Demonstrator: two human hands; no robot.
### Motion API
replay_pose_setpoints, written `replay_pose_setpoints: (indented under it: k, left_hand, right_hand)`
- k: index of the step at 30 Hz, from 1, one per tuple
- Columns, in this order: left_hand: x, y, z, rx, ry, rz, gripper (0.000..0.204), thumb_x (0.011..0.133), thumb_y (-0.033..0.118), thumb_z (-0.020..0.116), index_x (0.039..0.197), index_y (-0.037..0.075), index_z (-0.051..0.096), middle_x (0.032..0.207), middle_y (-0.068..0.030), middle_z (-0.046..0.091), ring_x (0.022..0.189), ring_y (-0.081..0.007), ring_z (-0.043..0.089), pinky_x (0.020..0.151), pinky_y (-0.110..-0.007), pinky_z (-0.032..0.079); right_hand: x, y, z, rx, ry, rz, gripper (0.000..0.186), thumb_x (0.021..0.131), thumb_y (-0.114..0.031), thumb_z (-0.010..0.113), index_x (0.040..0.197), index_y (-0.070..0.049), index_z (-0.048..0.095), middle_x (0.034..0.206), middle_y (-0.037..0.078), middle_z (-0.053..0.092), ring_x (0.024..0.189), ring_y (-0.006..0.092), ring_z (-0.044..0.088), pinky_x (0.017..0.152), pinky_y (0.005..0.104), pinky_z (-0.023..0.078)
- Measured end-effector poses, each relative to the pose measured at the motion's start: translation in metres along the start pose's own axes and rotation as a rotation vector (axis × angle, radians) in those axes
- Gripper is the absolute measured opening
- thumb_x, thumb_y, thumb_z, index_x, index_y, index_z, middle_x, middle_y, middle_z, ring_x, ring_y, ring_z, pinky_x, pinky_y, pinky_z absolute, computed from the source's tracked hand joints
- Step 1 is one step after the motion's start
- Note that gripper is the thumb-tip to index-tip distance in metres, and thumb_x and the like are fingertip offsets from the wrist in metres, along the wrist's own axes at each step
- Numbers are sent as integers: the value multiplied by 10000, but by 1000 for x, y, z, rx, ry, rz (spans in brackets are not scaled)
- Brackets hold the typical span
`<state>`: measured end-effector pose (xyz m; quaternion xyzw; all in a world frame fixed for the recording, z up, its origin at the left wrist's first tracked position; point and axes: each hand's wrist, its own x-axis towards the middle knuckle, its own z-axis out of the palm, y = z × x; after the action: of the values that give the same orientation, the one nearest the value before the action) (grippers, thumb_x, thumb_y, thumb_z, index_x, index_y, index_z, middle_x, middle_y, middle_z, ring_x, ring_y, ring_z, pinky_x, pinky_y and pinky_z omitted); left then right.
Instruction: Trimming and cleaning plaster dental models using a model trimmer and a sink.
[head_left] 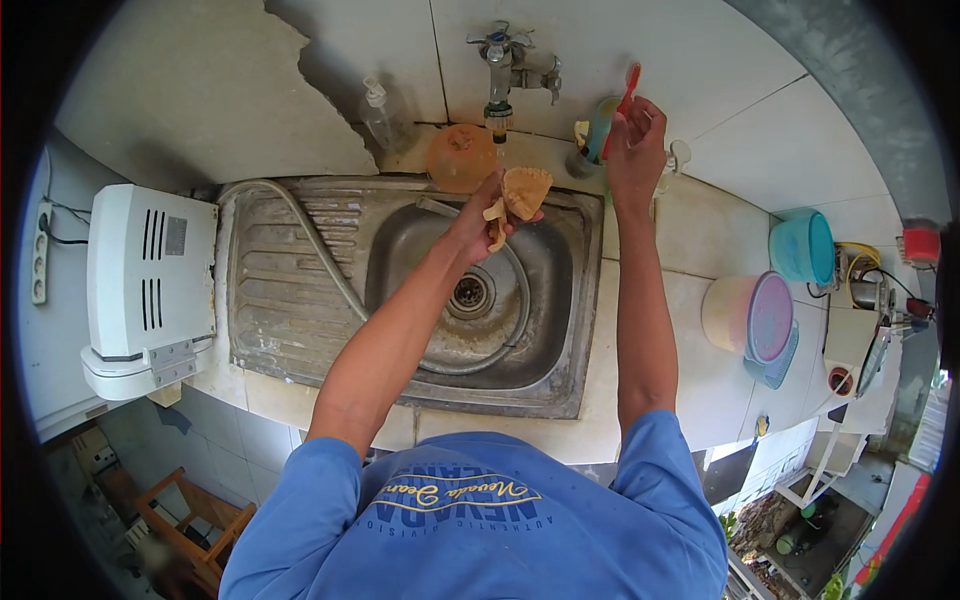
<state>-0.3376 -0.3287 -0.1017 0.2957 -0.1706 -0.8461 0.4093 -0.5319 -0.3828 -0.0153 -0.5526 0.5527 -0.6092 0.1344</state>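
Note:
Over the sink, my left hand (476, 226) is closed around a yellowish dental cast (526, 192) with a toothed rim. A second, curved yellow piece (495, 222) sits in the same hand; I cannot tell whether it is part of the cast. To the right, at the back of the counter, my right hand (638, 150) grips a red toothbrush (628, 88) with one end pointing up. That hand is in front of a greenish cup (603, 122) holding other items and partly hides it.
Below the tap (499, 75) lies a steel sink (590, 300) with a grey hose (320, 250). An orange bowl (462, 158) and a clear pump bottle (377, 115) stand behind it. A white machine (150, 270) is at left; a lidded tub (735, 312) and teal container (795, 248) are at right.

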Motion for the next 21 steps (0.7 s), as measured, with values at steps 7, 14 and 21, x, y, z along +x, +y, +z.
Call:
replay_pose_setpoints:
  k: [7, 14, 21]
  left_hand:
    - [-20, 20, 1, 111, 24, 32, 598, 959, 584, 424, 1250, 68, 511, 1063, -64, 655, 831, -168, 695, 407, -152, 414]
    - [-40, 37, 7, 531, 250, -34, 489, 999, 518, 376, 1067, 84, 591, 879, -35, 678, 763, -149, 692, 450, -216, 413]
    - [-62, 40, -43, 186, 555, 60, 431, 1032, 389, 292, 1091, 31, 524, 966, -96, 615, 776, -191, 623, 657, -292, 505]
  right_hand:
    - [-70, -34, 2, 72, -288, 110, 294, 895, -117, 631, 1141, 28, 560, 1128, 151, 614, 1036, 256, 622, 889, 356, 505]
    - [-95, 23, 49, 477, -735, 770, 281, 929, -213, 614, 1132, -20, 585, 1063, 106, 656, 982, 211, 638, 860, 348, 521]
    - [-112, 22, 85, 1526, -514, 1274, 429, 983, -246, 461, 1305, 36, 436, 1254, 204, 566, 1153, 380, 557, 999, 482, 460]
